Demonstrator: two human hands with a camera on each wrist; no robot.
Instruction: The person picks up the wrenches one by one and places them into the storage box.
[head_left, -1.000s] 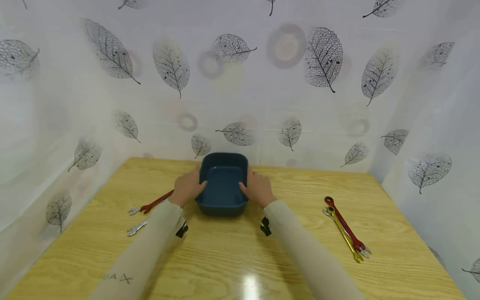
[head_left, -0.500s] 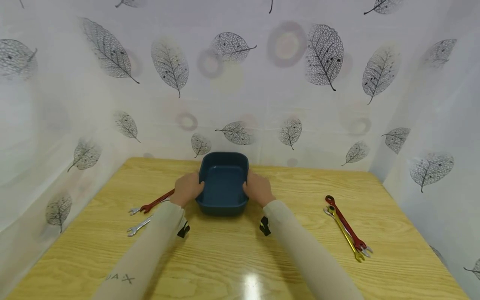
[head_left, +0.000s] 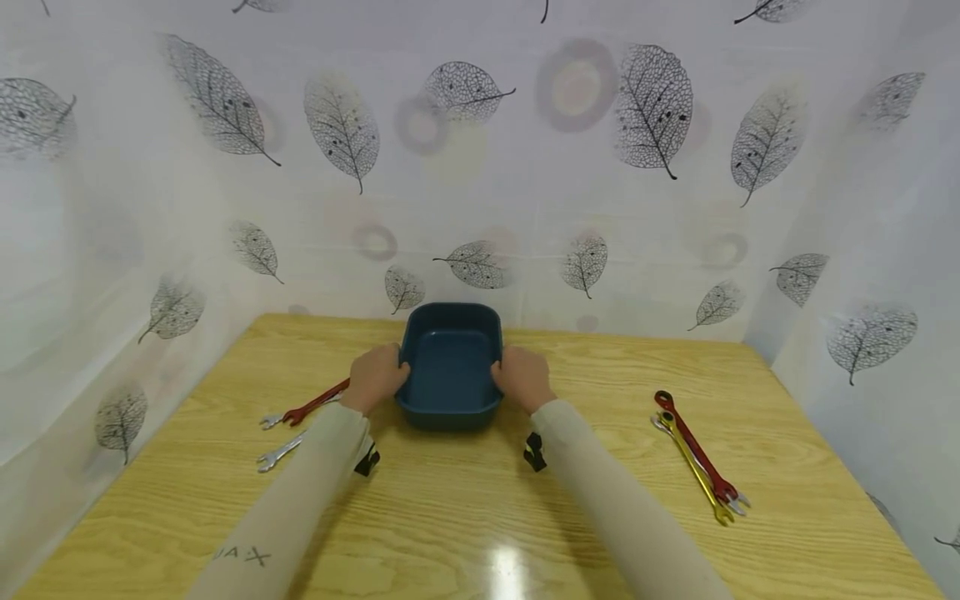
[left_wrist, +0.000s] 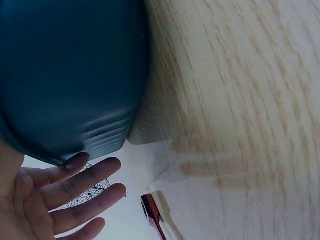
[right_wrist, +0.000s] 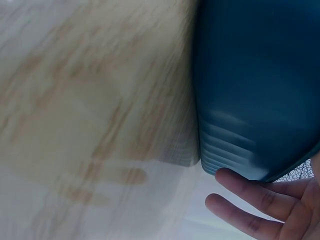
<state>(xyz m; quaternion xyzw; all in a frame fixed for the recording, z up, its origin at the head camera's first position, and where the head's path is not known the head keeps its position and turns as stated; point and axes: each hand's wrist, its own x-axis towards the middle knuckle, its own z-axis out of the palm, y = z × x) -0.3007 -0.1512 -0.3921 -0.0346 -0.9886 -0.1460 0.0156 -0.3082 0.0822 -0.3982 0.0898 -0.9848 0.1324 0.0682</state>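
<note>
The blue bin [head_left: 452,375] sits directly between the two hands, apparently resting upright on the table [head_left: 442,525]. The left hand [head_left: 377,377] and right hand [head_left: 522,377] each pinch an opposite side wall: thumb over the rim, fingers outside, several of them stretched loosely apart. The bin looks like plastic, so probably light, fairly stiff, hard to break and a little slippery on its smooth sides; the rim, where the thumbs hook over, seems the surest hold. Outward of the left grip lie a red wrench [head_left: 318,402] and a silver wrench [head_left: 279,452]; well outward of the right, a yellow wrench [head_left: 697,471]. Behind the left grip, the sleeve [head_left: 288,517] shows lettering, "A" and "X" readable, the rest unclear. No brand shows on the bin.
</note>
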